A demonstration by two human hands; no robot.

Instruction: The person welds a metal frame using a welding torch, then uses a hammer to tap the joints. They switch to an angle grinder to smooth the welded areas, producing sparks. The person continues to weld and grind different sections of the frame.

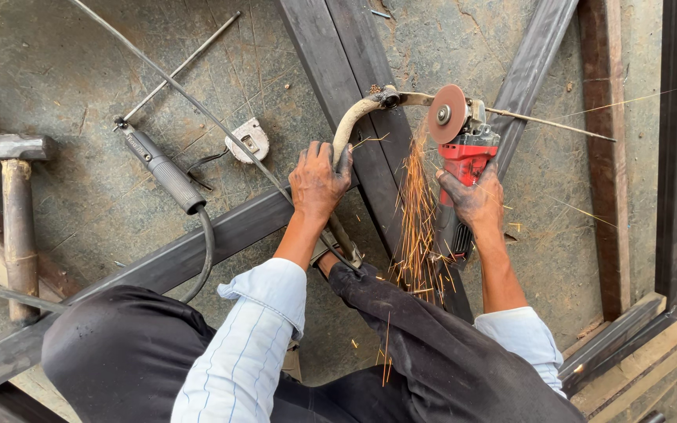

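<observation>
My right hand [473, 200] grips a red and black angle grinder [461, 168]. Its round disc [447, 113] touches a thin metal rod [546, 121] that sticks out to the right. Orange sparks [415, 219] stream down from the disc toward my dark trousers. My left hand [319, 180] holds down a curved, pale metal bar [352, 124] that bends up to a joint by the disc. Both hands rest over dark steel tubes [338, 55] lying crossed on the concrete floor.
A hammer [16, 211] lies at far left. A welding electrode holder [162, 168] with its cable and a long rod lies left of my left hand, beside a small tape measure [249, 139]. More steel tube frames [671, 157] run along the right side.
</observation>
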